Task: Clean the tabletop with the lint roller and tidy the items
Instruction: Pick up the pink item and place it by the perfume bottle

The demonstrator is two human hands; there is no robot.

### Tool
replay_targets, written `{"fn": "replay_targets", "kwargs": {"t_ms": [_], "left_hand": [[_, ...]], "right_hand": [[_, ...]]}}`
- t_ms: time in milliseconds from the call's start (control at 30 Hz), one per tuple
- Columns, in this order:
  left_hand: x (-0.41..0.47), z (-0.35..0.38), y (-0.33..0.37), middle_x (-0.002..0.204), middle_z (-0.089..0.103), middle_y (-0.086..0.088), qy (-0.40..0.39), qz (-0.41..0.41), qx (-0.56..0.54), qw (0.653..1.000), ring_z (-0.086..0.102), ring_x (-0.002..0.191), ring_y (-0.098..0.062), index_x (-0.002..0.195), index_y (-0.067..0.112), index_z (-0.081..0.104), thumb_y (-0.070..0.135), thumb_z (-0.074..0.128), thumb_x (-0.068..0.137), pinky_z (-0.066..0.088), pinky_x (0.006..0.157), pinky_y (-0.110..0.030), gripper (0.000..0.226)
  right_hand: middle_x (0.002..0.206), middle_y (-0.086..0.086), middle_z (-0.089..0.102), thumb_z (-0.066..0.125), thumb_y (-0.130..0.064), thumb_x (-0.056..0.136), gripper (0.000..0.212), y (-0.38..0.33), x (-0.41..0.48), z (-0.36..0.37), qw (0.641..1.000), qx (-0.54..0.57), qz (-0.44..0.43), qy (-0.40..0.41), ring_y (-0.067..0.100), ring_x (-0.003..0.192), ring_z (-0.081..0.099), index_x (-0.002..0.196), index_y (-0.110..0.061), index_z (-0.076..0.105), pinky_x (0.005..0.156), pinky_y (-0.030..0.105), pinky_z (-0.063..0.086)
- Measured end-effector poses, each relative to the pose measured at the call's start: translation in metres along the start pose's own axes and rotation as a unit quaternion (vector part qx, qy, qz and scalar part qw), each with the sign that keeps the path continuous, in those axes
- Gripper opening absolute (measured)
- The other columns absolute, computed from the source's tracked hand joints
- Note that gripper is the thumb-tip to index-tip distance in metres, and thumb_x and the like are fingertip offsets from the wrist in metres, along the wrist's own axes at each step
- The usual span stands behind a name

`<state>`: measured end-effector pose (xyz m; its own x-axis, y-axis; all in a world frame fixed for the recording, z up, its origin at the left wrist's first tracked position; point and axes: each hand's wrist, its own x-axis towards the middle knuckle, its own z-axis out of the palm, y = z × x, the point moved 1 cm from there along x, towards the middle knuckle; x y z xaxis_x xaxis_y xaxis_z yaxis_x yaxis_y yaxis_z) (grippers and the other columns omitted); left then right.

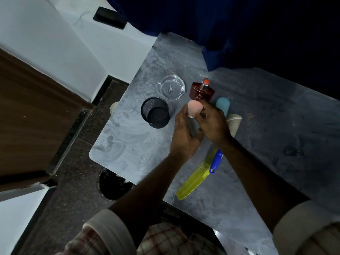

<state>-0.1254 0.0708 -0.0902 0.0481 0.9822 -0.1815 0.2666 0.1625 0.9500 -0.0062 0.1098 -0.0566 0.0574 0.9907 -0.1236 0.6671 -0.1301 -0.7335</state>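
Both hands met above the grey marbled surface [266, 126], just beside the black mesh cup [155, 112]. The left hand [182, 133] had its grip curled round a dark grey stick [191, 126] that lay across its palm. The right hand [214, 124] held its grip narrow, fingertips pinching a pink sponge [195, 107] at the stick's upper end; whether sponge and stick were joined could not be told.

The lint roller [217, 161] lay on the surface under the right forearm, with its blue handle toward the person and its pale roll showing beyond the right wrist. A yellow comb [193, 181] lay alongside the handle, touching it. Farther back stood a glass ashtray [172, 88], a red bottle [201, 92] and a light blue rounded thing [223, 105], all near one another.
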Motion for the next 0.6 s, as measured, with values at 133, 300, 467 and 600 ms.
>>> {"fn": "replay_targets", "kwargs": {"t_ms": [133, 300, 467, 600], "left_hand": [[-0.0017, -0.0007, -0.0015, 0.162, 0.043, -0.016, 0.001, 0.000, 0.016, 1.000, 0.046, 0.153, -0.031, 0.163, 0.003, 0.031, 0.011, 0.085, 0.084, 0.040, 0.124, -0.057, 0.096], [-0.0015, -0.0016, -0.0005, 0.160, 0.044, -0.016, 0.001, 0.004, 0.034, 0.999, 0.047, 0.151, -0.029, 0.163, 0.002, 0.033, 0.006, 0.088, 0.081, 0.041, 0.124, -0.054, 0.098], [-0.0019, -0.0024, 0.0027, 0.159, 0.044, -0.016, 0.003, 0.007, 0.036, 0.999, 0.047, 0.150, -0.028, 0.163, 0.002, 0.033, 0.004, 0.086, 0.083, 0.041, 0.125, -0.053, 0.096], [-0.0031, -0.0029, 0.0038, 0.162, 0.042, -0.015, 0.007, 0.004, 0.042, 0.999, 0.045, 0.152, -0.026, 0.163, 0.002, 0.032, 0.006, 0.085, 0.084, 0.040, 0.126, -0.050, 0.096]], "right_hand": [[0.130, 0.007, 0.072, 0.068, -0.020, 0.096, 0.045, 0.0002, -0.0038, 0.0025, 1.000, -0.012, 0.007, -0.008, 0.025, 0.119, 0.069, 0.140, -0.018, 0.060, 0.103, 0.040, 0.057], [0.127, 0.009, 0.072, 0.068, -0.020, 0.095, 0.043, -0.0012, -0.0058, 0.0034, 1.000, -0.024, 0.013, -0.002, 0.027, 0.117, 0.069, 0.138, -0.017, 0.061, 0.100, 0.046, 0.057], [0.128, 0.009, 0.072, 0.070, -0.020, 0.094, 0.043, -0.0028, -0.0044, 0.0033, 0.999, -0.034, 0.009, -0.005, 0.027, 0.119, 0.068, 0.137, -0.015, 0.063, 0.102, 0.045, 0.056], [0.125, 0.009, 0.073, 0.072, -0.021, 0.094, 0.040, -0.0028, -0.0049, 0.0026, 1.000, -0.030, -0.002, -0.005, 0.025, 0.115, 0.070, 0.133, -0.014, 0.065, 0.100, 0.040, 0.058]]}}
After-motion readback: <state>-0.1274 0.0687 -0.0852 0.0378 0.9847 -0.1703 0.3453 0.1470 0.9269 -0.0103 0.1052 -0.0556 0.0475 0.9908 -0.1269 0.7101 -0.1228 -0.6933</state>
